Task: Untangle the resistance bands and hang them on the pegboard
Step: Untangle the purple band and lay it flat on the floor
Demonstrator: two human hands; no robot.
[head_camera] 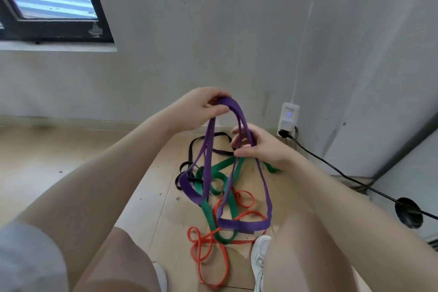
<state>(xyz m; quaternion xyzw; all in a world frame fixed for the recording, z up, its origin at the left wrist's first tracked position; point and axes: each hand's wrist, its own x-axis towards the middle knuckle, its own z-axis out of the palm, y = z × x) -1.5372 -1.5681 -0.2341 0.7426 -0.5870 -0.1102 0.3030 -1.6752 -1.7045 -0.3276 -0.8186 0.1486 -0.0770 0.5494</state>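
Lifting the wide purple rubber resistance band (208, 149) clear, left hand (196, 111) pinching its top, right hand (258, 147) gripping a strand, I must next free its snagged lower loop.

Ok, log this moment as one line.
left hand: grips purple band top | right hand: holds its strands | green band, orange band: floor

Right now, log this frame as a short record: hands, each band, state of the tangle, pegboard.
left hand: raised, pinches the top of the purple band
right hand: lower, grips strands of the purple band
purple band: lifted, loops hang down to the pile
green band: on floor, threaded through purple loops
orange band: on floor, nearest the white shoe
black band: on floor, farthest back
tangle: not yet undone
pegboard: not in view
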